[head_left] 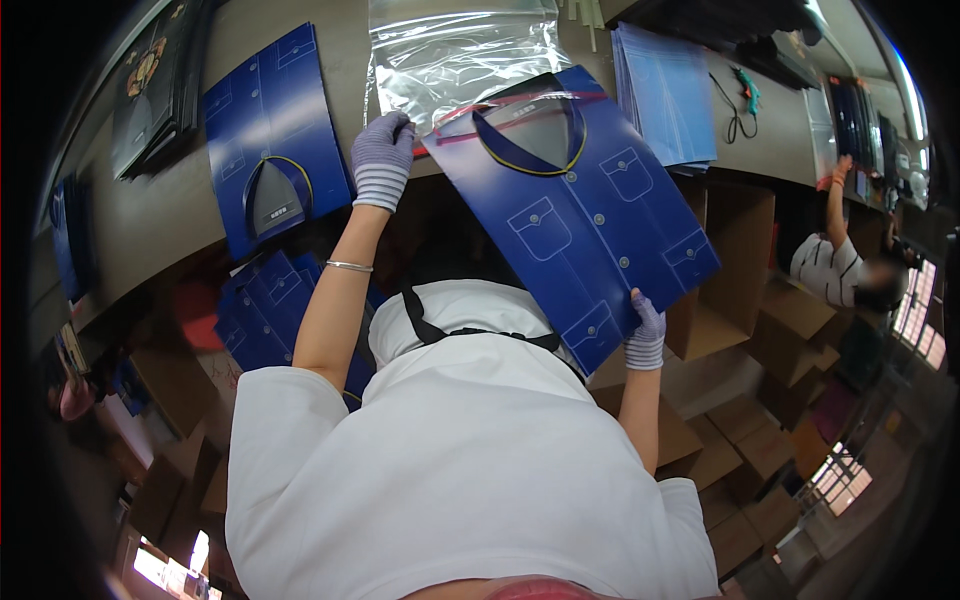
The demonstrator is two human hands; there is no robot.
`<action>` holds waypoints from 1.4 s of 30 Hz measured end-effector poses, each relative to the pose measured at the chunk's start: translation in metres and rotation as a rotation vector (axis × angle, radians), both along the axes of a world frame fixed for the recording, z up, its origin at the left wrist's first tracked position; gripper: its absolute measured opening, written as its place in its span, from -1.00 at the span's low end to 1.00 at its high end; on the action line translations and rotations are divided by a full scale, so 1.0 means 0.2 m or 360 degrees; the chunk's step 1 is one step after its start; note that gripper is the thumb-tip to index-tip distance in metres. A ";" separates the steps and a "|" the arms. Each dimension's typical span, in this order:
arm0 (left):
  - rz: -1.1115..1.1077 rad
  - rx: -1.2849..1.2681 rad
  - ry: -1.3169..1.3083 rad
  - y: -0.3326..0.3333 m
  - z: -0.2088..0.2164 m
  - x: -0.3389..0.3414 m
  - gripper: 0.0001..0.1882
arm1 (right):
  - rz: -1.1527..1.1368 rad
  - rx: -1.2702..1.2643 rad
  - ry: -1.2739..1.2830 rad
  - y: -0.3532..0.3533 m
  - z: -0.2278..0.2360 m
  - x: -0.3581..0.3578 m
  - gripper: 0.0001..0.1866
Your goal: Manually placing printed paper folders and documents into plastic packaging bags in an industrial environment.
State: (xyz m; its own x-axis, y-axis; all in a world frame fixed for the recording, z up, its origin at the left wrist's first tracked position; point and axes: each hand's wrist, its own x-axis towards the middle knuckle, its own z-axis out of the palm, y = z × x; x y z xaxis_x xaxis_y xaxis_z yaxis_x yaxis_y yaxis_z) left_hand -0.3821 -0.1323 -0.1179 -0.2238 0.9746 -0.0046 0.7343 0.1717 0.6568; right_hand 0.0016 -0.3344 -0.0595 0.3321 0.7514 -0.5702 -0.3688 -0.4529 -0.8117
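My left hand (383, 162), in a grey-purple glove with a striped cuff, pinches the edge of a transparent zip bag (460, 50) near its red-pink opening. The bag lies flat on the grey table. My right hand (645, 330), in a matching glove, grips the lower right edge of a blue flat sleeve (600, 225) printed like a shirt, with pockets, buttons and a yellow-edged collar cutout. This sleeve is tilted, collar end toward the bag. Its top corner sits inside the bag's mouth, under the red-pink strip, while the rest hangs out over the table's near edge.
Another blue shirt-printed sleeve (275, 140) lies on the table at left, beside a dark stack (155, 95). Light-blue sheets (665, 100) and a teal-handled tool (747, 90) lie right. More blue sleeves (270, 305) rest below the edge. Cardboard boxes (735, 270) and another person (825, 260) are at right.
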 end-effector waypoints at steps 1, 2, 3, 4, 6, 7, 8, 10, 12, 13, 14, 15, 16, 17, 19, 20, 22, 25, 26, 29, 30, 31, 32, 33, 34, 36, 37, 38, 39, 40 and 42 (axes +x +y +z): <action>-0.0083 0.0123 -0.0047 -0.01 -0.02 0.00 -0.80 | 0.0011 -0.0020 0.0022 -0.01 -0.02 0.01 -0.34; -0.0167 0.0246 -0.0095 -0.02 -0.04 -0.01 -0.78 | 0.0013 -0.0021 0.0026 -0.02 -0.03 0.01 -0.34; -0.0132 0.0172 -0.0141 -0.03 0.01 0.01 -0.75 | 0.0009 -0.0033 0.0035 -0.02 -0.04 0.01 -0.34; -0.0135 0.0170 -0.0144 -0.03 0.03 0.03 -0.75 | 0.0004 -0.0045 0.0043 -0.02 -0.04 0.01 -0.34; -0.0147 0.0218 0.0050 -0.03 0.06 0.06 -0.75 | 0.0001 -0.0015 0.0077 -0.02 -0.04 0.01 -0.43; -0.0145 0.0217 0.0047 -0.03 0.07 0.08 -0.75 | 0.0001 0.0016 0.0114 -0.01 -0.03 0.01 -0.52; -0.0183 0.0091 0.0077 -0.02 0.09 0.09 -0.77 | 0.0003 0.0014 0.0111 -0.01 -0.02 0.00 -0.52; -0.0214 -0.0028 0.0099 -0.01 0.08 0.09 -0.78 | -0.0063 -0.0019 0.0094 0.01 0.01 -0.04 -0.51; -0.0103 0.0106 0.0052 0.00 0.04 0.06 -0.82 | -0.0037 -0.0005 0.0056 0.01 0.00 -0.02 -0.50; -0.0133 0.0177 0.0016 -0.01 0.02 0.04 -0.86 | -0.0017 0.0007 0.0022 0.00 0.00 -0.01 -0.50; -0.0137 0.0179 0.0011 -0.01 0.00 0.03 -0.86 | -0.0021 0.0010 0.0017 -0.02 0.00 0.00 -0.50; -0.0216 0.0225 0.0107 0.00 -0.01 0.03 -0.88 | 0.0008 -0.0022 0.0053 -0.02 0.04 -0.01 -0.48; -0.0296 0.0274 0.0200 0.00 -0.03 0.03 -0.89 | 0.0034 -0.0051 0.0087 -0.03 0.07 -0.02 -0.46; -0.0359 0.0388 0.0188 -0.02 -0.04 0.02 -0.92 | 0.0013 -0.0041 0.0068 -0.05 0.05 -0.03 -0.46; -0.0413 0.0432 0.0219 -0.06 -0.01 0.04 -0.94 | -0.0047 -0.0131 -0.0180 -0.10 0.00 -0.01 -0.57; -0.0466 0.0441 0.0183 -0.07 -0.01 0.02 -0.92 | -0.0061 0.0020 -0.0285 -0.04 0.04 -0.09 -0.63; -0.0578 0.0476 0.0056 -0.10 0.12 0.06 -0.89 | 0.0156 -0.0026 -0.0480 -0.04 0.05 -0.10 -0.60; -0.0704 0.0410 -0.0029 -0.14 0.14 0.11 -0.88 | -0.0105 -0.0066 0.0066 -0.01 -0.02 -0.10 -0.47; -0.0847 0.0428 -0.0184 -0.16 0.11 0.14 -0.89 | -0.0142 -0.0065 0.0213 0.01 -0.02 -0.11 -0.43; -0.0755 0.0153 -0.0641 -0.17 -0.03 0.18 -0.90 | -0.0173 0.0025 0.0079 0.01 -0.15 -0.10 -0.51; -0.0522 -0.0124 -0.0871 -0.13 -0.11 0.14 -0.87 | -0.0188 0.0033 0.0071 0.04 -0.18 -0.13 -0.51; -0.0229 -0.0549 -0.1302 -0.05 -0.14 0.12 -0.77 | -0.0253 0.0108 0.0170 0.06 -0.20 -0.17 -0.51; -0.0002 -0.0656 -0.1554 0.04 -0.20 0.12 -0.69 | -0.0319 0.0185 0.0264 0.08 -0.23 -0.20 -0.51; 0.0151 -0.0779 -0.1741 0.11 -0.26 0.11 -0.69 | -0.0327 0.0186 0.0253 0.10 -0.29 -0.22 -0.51; 0.0301 -0.0904 -0.1926 0.21 -0.32 0.12 -0.66 | -0.0148 0.0123 0.0178 0.12 -0.38 -0.20 -0.54; 0.0095 -0.0838 -0.1798 0.30 -0.64 -0.08 -0.65 | 0.0113 0.0040 0.0134 0.21 -0.44 -0.17 -0.55; -0.0134 -0.0799 -0.1656 0.31 -0.75 -0.14 -0.64 | 0.0707 -0.0478 0.0291 0.27 -0.46 -0.15 -0.52; -0.0123 -0.0816 -0.1668 0.33 -0.77 -0.09 -0.64 | 0.1262 -0.1005 0.0431 0.31 -0.48 -0.12 -0.48; 0.0370 -0.0908 -0.1932 0.37 -0.72 -0.03 -0.62 | 0.1475 -0.1171 0.0359 0.31 -0.52 -0.08 -0.42; 0.0909 -0.0971 -0.2155 0.39 -0.68 0.00 -0.60 | 0.1665 -0.1286 0.0198 0.35 -0.48 -0.03 -0.45; 0.0874 -0.0966 -0.2056 0.44 -0.62 0.03 -0.49 | 0.1841 -0.1260 -0.0073 0.49 -0.40 0.06 -0.49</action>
